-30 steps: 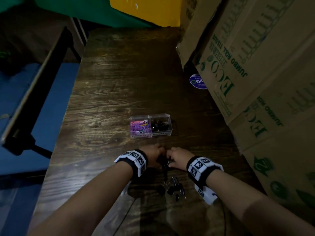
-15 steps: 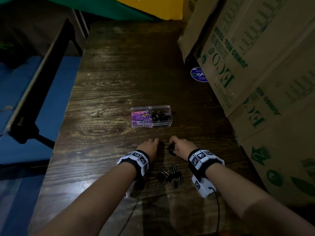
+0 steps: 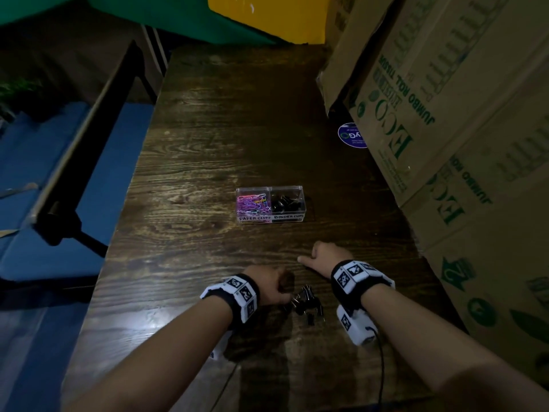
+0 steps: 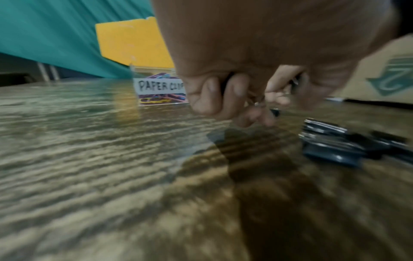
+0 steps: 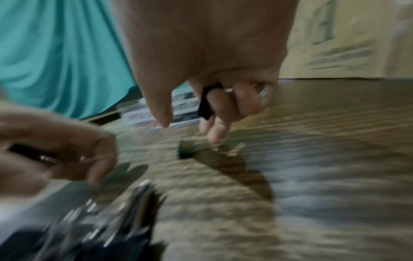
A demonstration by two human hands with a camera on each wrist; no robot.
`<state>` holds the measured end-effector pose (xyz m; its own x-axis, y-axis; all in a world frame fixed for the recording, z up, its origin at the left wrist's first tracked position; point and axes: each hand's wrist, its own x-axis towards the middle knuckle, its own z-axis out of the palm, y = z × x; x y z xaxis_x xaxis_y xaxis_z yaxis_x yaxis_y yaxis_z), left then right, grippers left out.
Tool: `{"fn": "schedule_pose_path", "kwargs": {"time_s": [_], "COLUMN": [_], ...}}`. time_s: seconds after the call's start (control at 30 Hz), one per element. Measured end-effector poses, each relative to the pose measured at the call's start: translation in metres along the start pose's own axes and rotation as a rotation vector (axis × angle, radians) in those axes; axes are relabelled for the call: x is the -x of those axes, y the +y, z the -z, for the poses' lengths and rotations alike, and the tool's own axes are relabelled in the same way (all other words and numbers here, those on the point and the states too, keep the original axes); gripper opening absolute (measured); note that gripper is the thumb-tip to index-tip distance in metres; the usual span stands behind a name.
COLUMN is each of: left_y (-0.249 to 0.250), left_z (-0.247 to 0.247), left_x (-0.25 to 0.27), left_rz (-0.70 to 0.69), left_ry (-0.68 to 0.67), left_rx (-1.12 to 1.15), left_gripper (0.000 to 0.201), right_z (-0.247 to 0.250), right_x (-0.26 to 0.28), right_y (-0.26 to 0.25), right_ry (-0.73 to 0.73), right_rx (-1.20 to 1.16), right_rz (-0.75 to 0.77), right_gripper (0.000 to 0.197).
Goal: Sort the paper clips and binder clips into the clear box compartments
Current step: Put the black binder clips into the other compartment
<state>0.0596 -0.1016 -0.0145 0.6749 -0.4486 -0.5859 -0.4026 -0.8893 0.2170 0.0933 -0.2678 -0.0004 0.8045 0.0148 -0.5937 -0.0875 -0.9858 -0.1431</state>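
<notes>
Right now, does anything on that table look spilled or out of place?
Only the loose binder clips, heaped on the table between the wrists, outside the clear box. The box sits square, its contents sorted by label. Both hands hold black clips.

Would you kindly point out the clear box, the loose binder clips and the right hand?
clear box [image 3: 271, 219], head view, front wall with labels.
loose binder clips [image 3: 307, 301], head view, middle of pile.
right hand [image 3: 322, 257], head view, back of hand.

Motion blur smears the loose binder clips [image 5: 100, 220]; the clear box [image 4: 159, 88] is half hidden.
</notes>
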Motion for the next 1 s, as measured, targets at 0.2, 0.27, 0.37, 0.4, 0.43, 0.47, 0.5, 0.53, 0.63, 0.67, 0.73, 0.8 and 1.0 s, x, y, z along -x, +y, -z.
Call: {"fn": "schedule_pose_path", "kwargs": {"time_s": [0.2, 0.27, 0.37, 0.4, 0.43, 0.47, 0.5, 0.53, 0.63, 0.67, 0.73, 0.8, 1.0], "left_y": [0.013, 0.013, 0.011, 0.01, 0.008, 0.007, 0.006, 0.005, 0.004, 0.004, 0.004, 0.003, 0.005], "left_z": [-0.013, -0.014, -0.016, -0.016, -0.016, -0.015, -0.014, -0.012, -0.008, -0.007, -0.007, -0.008, -0.015], "left_x": [0.005, 0.007, 0.01, 0.011, 0.011, 0.01, 0.009, 0.009, 0.009, 0.009, 0.008, 0.008, 0.01], "left_rz": [-0.031, -0.049, -0.037, -0.02, 0.001, 0.022, 0.039, 0.052, 0.05, 0.036, 0.02, 0.044, 0.144], "left_ry": [0.041, 0.067, 0.086, 0.08, 0.076, 0.072, 0.067, 0.062, 0.047, 0.039, 0.016, 0.0, 0.02], "left_rx": [-0.092, -0.092, -0.106, -0.1, -0.088, -0.07, -0.046, -0.015, 0.075, 0.088, 0.108, 0.163, 0.214], "left_gripper": [0.068, 0.058, 0.053, 0.054, 0.054, 0.054, 0.054, 0.051, 0.037, 0.034, 0.03, 0.032, 0.051], "right_z": [-0.015, -0.015, -0.015, -0.015, -0.015, -0.015, -0.013, -0.011, -0.008, -0.007, -0.006, -0.01, -0.037], "right_x": [-0.004, -0.006, -0.003, -0.002, 0.001, 0.003, 0.007, 0.01, 0.02, 0.022, 0.027, 0.032, 0.044], "right_y": [-0.019, -0.018, -0.01, -0.007, -0.004, -0.002, 0.0, 0.002, 0.008, 0.009, 0.012, 0.014, 0.012], "right_ry": [0.056, 0.017, 0.001, 0.004, 0.011, 0.024, 0.042, 0.06, 0.082, 0.074, 0.028, -0.032, -0.116], "right_rx": [0.115, 0.081, 0.08, 0.096, 0.113, 0.124, 0.127, 0.126, 0.125, 0.131, 0.16, 0.193, 0.231], "right_rz": [0.013, 0.049, 0.107, 0.128, 0.146, 0.159, 0.172, 0.183, 0.195, 0.192, 0.176, 0.149, 0.059], "right_gripper": [0.048, 0.044, 0.04, 0.041, 0.041, 0.041, 0.039, 0.036, 0.027, 0.026, 0.03, 0.035, 0.05]}}
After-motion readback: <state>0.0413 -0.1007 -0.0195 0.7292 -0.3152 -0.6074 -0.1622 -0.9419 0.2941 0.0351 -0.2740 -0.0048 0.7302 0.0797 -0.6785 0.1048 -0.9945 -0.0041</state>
